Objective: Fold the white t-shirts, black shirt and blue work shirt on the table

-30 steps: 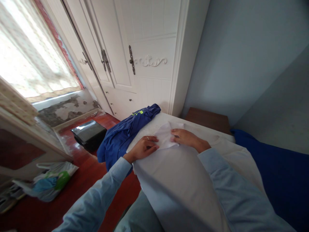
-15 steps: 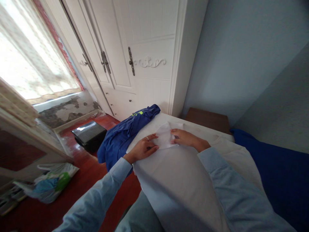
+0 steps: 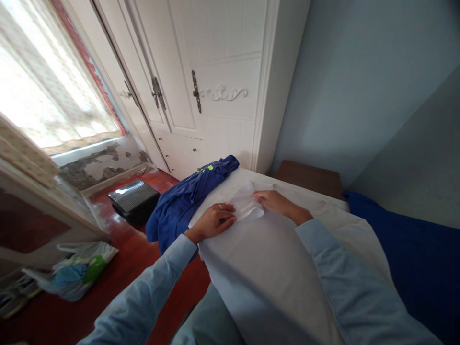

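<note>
A thin white cloth (image 3: 246,201) lies partly folded near the far edge of the white-covered bed (image 3: 273,258). On the cloth's left side rests my left hand (image 3: 214,221), palm down with fingers apart and a ring on one finger. My right hand (image 3: 275,202) pinches the cloth's right side between thumb and fingers, and a flap of it curls up beside the fingertips. Left of the cloth, a blue garment (image 3: 190,191) with yellow-green marks hangs over the bed's edge.
Behind the bed stand a white wardrobe (image 3: 230,129) and a low brown cabinet (image 3: 311,178). Blue fabric (image 3: 413,249) lies at the right. A black case (image 3: 134,199) and a plastic bag (image 3: 77,270) sit on the red floor.
My right hand's fingers have drawn together on the cloth. The cloth's near right corner has lifted and curled. My left hand has stayed in place.
</note>
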Action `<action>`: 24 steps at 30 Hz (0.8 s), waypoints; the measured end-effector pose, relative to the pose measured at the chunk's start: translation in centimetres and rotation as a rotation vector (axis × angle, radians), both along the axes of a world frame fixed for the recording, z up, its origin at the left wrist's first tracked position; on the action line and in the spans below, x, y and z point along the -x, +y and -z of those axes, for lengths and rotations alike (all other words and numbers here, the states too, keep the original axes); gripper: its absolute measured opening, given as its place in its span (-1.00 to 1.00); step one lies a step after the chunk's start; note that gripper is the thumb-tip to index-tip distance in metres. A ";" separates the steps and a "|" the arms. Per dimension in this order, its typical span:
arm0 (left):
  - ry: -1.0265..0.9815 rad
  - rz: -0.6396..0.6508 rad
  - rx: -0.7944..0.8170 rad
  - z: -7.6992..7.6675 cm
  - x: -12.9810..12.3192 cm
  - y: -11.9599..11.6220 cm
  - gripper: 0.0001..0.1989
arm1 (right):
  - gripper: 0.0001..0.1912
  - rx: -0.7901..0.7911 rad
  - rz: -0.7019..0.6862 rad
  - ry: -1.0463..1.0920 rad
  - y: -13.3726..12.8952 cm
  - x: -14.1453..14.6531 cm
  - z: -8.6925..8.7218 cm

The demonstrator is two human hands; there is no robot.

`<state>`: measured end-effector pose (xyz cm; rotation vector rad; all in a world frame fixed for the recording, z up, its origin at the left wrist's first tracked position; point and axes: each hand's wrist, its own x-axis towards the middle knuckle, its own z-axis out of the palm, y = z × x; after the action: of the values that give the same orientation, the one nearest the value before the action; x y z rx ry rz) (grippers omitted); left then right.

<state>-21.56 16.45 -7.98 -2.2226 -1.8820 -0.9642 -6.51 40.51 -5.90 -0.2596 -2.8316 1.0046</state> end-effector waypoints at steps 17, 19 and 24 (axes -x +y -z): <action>-0.439 -0.145 -0.022 -4.1 -1.7 0.4 -0.72 | -0.46 1.016 -0.498 -0.052 -4.1 -1.4 -5.3; -0.554 -0.161 -0.070 -5.8 -4.1 0.2 -0.70 | -0.47 1.021 -0.533 -0.065 -4.4 -1.4 -5.4; -0.770 -0.027 -0.154 -8.1 -9.2 0.0 -0.73 | -0.42 1.052 -0.562 -0.109 -5.0 -1.5 -5.3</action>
<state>-12.38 16.47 0.15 -1.8630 -1.9536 -2.0952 -5.00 35.52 -0.55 0.4407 -2.1755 2.5695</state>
